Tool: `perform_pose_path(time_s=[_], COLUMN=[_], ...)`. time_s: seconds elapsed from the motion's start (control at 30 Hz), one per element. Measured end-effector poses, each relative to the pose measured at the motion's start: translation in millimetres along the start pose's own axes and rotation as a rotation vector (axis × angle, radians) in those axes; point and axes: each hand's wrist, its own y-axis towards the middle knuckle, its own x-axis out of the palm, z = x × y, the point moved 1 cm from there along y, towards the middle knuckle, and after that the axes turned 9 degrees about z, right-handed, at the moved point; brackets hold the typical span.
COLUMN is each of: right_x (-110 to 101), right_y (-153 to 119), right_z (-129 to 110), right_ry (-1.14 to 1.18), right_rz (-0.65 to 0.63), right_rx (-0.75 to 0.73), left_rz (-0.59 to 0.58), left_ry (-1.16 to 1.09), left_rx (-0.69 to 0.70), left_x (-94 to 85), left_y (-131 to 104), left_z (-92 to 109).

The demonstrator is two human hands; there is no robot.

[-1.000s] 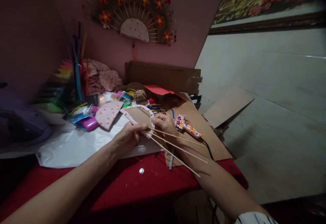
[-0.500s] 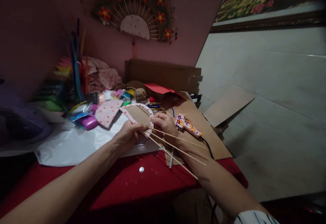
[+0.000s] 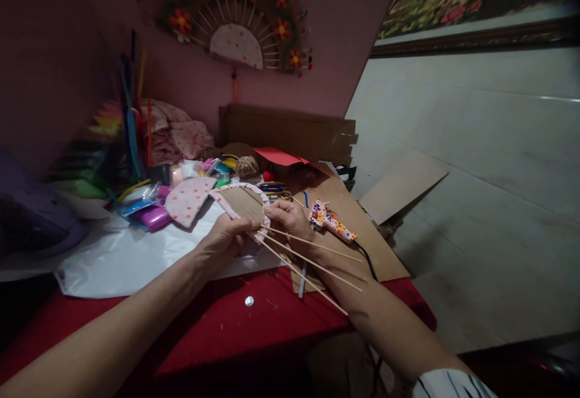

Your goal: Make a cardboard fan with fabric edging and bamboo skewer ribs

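Note:
Between my hands is a half-round cardboard piece (image 3: 242, 202), its bare brown side up and its rim wrapped in pink spotted cloth. My left hand (image 3: 229, 235) is closed on its near left edge, the thumb pressing where thin wooden sticks (image 3: 312, 262) meet the card. Three sticks fan out from there toward the lower right, over my right forearm. My right hand (image 3: 290, 220) grips the curved right edge with its fingertips. A second half-round piece covered in spotted cloth (image 3: 188, 202) lies to the left. Right of my right hand rests a flower-patterned glue gun (image 3: 333, 223).
White plastic sheeting (image 3: 118, 265) and a cardboard sheet (image 3: 385, 253) cover parts of the red table (image 3: 199, 337). Behind are twine (image 3: 247, 166), scissors (image 3: 281, 192), red paper (image 3: 278, 156) and colourful packets (image 3: 154, 217). A flowered fan (image 3: 235, 44) hangs on the wall.
The whole view has shifted slightly, so things sit a little further left. Both hands keep the same hold on the half-round piece and sticks.

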Motion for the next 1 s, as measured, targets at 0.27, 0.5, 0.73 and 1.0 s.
perform_pose_path(time_s=[0.27, 0.5, 0.73, 1.0], right_x=[1.0, -1.7, -2.9, -2.7], right_y=[3.3, -1.0, -2.7, -0.6], right_z=[2.6, -3.6, -11.2, -9.7], right_ry=[0.059, -0.014, -0.035, 0.008], right_rz=[-0.053, -0.009, 0.013, 0.032], right_rx=[0.000, 0.066, 0.072, 0.041], left_rz=[0.123, 0.138, 0.123, 0.054], left_ry=[-0.131, -0.187, -0.157, -0.075], left_rx=[0.015, 0.016, 0.026, 0.042], left_x=[1.5, -3.3, -6.1, -10.0], left_y=[3.7, 6.9, 8.1, 8.3], left_z=[12.9, 16.2, 16.8, 22.6])
